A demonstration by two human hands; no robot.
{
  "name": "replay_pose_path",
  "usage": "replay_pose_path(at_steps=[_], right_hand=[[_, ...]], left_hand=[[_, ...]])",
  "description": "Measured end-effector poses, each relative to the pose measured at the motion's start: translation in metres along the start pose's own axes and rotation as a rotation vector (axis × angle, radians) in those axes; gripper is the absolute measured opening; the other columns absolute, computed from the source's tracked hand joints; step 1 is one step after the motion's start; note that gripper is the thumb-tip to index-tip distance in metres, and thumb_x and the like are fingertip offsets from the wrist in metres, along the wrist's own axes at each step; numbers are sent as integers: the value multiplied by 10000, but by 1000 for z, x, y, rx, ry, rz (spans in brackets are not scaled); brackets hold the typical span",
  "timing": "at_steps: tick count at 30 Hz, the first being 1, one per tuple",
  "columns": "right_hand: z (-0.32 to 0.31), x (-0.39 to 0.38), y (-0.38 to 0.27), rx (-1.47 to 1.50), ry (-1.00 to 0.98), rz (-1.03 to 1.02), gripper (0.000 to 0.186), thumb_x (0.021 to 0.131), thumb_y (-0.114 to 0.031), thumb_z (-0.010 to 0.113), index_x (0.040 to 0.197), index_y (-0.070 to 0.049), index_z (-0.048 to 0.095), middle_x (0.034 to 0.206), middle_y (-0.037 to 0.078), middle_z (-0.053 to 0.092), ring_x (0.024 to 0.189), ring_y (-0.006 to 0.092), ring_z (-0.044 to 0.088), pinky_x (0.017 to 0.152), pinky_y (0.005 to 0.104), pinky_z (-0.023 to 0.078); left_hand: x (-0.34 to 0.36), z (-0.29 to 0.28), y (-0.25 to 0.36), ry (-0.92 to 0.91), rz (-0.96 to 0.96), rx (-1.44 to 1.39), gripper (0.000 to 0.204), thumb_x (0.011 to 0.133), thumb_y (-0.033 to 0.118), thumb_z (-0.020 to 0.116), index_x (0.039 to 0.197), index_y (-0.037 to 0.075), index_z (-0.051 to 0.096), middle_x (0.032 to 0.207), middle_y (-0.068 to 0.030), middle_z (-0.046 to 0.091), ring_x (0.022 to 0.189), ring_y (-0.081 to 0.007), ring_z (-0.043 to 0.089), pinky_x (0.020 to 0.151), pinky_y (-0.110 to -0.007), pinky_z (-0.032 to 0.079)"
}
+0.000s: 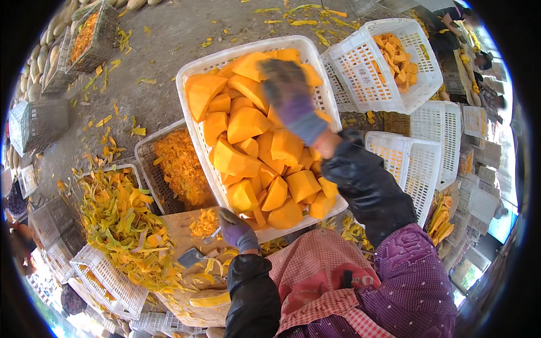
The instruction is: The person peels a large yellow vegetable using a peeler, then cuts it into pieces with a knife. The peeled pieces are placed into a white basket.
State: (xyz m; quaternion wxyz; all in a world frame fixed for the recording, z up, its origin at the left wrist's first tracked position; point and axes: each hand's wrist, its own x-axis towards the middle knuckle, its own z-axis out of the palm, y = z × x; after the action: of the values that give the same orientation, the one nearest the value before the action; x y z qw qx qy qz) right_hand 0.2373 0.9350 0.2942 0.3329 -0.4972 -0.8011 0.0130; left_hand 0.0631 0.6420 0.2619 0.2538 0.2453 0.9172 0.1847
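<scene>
My right hand (290, 96), in a purple glove with a dark palm side, reaches over the far part of a white plastic crate (186, 93). Motion smears its fingers, so their grip is unclear. Thick chunks of peeled orange pumpkin (248, 124) fill the crate. At the crate's near left corner, my left hand (238, 230) is gloved too and closed around a small metal tool with a looped end (212, 235). Below that hand lies a wooden board (183, 225), bearing orange shreds (204, 223), peel strips and a flat dark blade (190, 257).
Left of the board, green-yellow peels (121, 219) heap over a crate. Behind it stands a crate of orange pulp (180, 163). To the right are a white crate with pumpkin pieces (394, 62) and stacked white crates (408, 163). Peel scraps litter the concrete floor (163, 50); people work at far right.
</scene>
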Motion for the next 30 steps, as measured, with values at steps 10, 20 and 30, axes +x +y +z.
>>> replay_pose_path(at_steps=[10, 20, 30], right_hand=[[28, 22, 114, -460, -187, 75, 500, 992, -427, 514, 1462, -257, 485, 1377, 136, 560, 1253, 358, 528, 1133, 491, 354], [22, -32, 119, -445, -246, -105, 513, 982, -466, 535, 1444, -242, 520, 1385, 117, 575, 1280, 384, 501, 1114, 491, 381], [17, -63, -115, 125, -328, -329, 412, 916, -368, 614, 1296, -208, 619, 1278, 117, 557, 1244, 322, 520, 1109, 522, 347]], left_hand=[[4, 3, -3, -35, -105, 26, 687, 1046, 568, 302, 1360, 29, 589, 1269, -262, 633, 1162, -442, 599, 950, -479, 481], [5, 5, -5, -24, -78, 83, 641, 1046, 547, 317, 1273, 46, 646, 1145, -267, 675, 1042, -466, 631, 860, -515, 497], [6, 5, 4, -15, -103, 60, 562, 1042, 516, 346, 1069, 40, 644, 994, -248, 674, 942, -468, 625, 777, -531, 474]])
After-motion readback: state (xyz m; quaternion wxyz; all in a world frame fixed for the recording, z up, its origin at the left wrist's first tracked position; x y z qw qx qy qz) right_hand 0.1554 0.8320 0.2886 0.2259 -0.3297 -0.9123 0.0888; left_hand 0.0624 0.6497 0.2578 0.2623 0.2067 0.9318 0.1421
